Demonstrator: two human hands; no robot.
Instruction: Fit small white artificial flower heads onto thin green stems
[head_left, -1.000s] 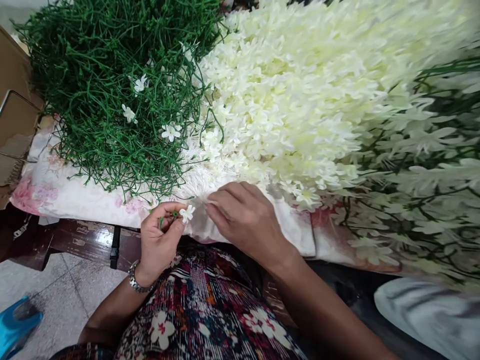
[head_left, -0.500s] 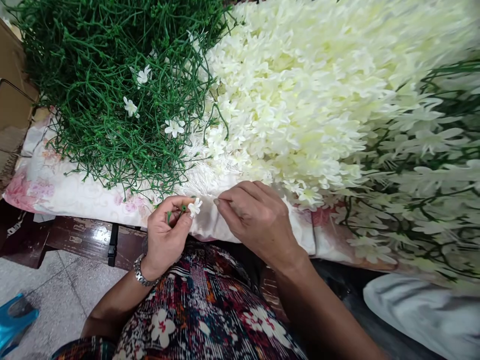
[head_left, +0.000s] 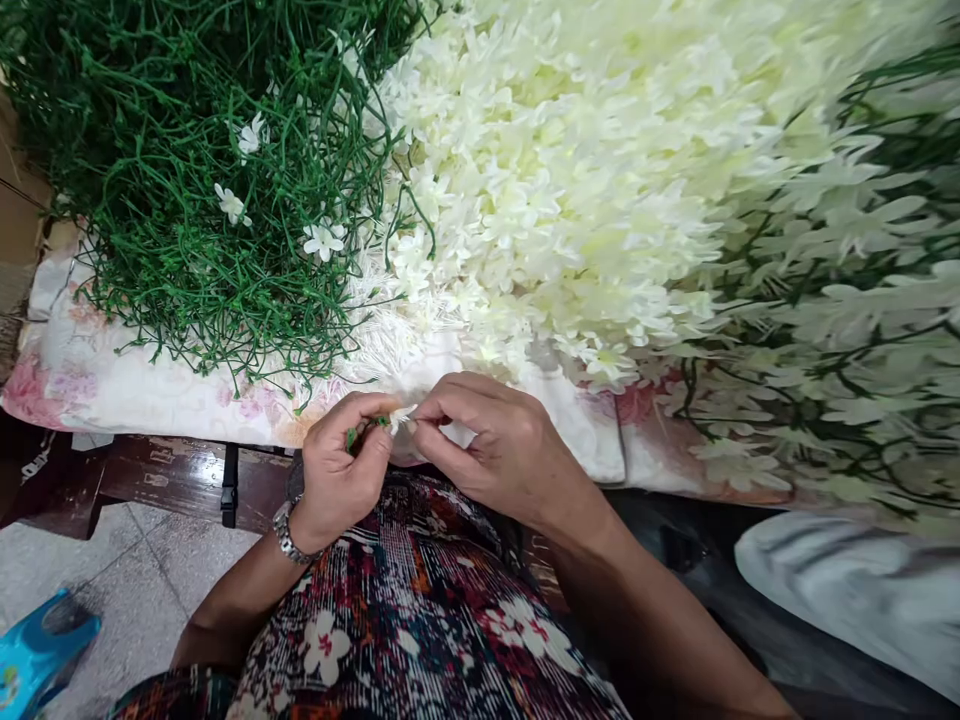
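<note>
My left hand point(head_left: 341, 470) pinches a short green plastic stem point(head_left: 351, 437) tipped with a small white flower point(head_left: 400, 417). My right hand point(head_left: 499, 445) is closed in a pinch against that flower, fingertips meeting those of the left hand. Both hands hover at the near edge of a floral cloth point(head_left: 135, 390), over my patterned lap. A heap of loose cream-white petals point(head_left: 570, 180) lies just beyond the hands. A tangle of green stems point(head_left: 195, 170) with a few flowers on them lies to the left.
Finished white-flower sprigs point(head_left: 847, 330) pile up at the right. A dark wooden bench edge point(head_left: 172, 475) shows under the cloth. A blue object point(head_left: 37, 650) sits on the tiled floor at lower left. Pale fabric point(head_left: 847, 590) lies at lower right.
My right hand has moved left from the cloth and closed onto the flower held by my left hand. The view has shifted slightly.
</note>
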